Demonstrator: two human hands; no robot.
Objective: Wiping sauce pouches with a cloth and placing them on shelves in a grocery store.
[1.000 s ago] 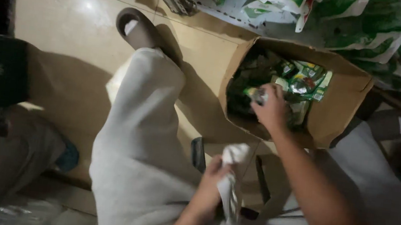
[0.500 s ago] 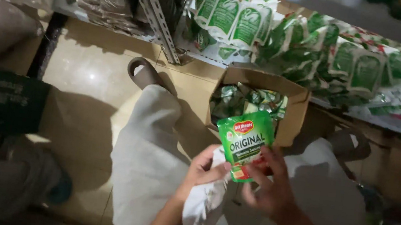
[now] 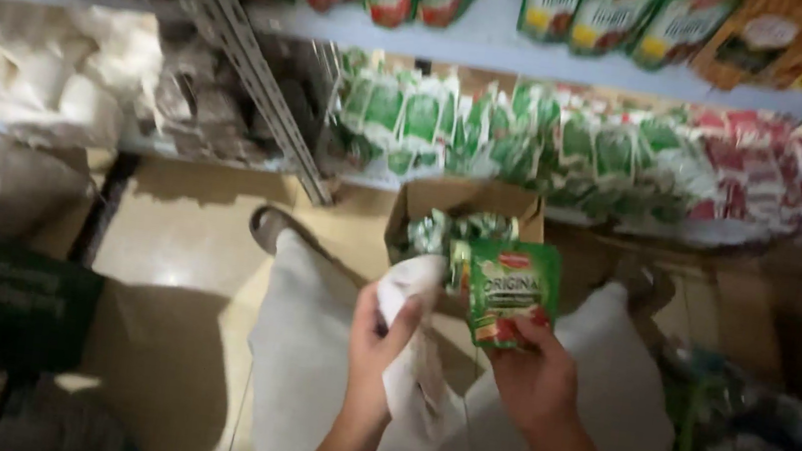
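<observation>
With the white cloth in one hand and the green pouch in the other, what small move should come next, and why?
Probably bring the white cloth in the left hand onto the green foil pouch and wipe it: the right hand holds the pouch upright beside the cloth, just above the open cardboard box.

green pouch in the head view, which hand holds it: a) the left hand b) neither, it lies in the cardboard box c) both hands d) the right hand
d: the right hand grips the green pouch by its lower edge, while the left hand is closed on a white cloth.
</observation>
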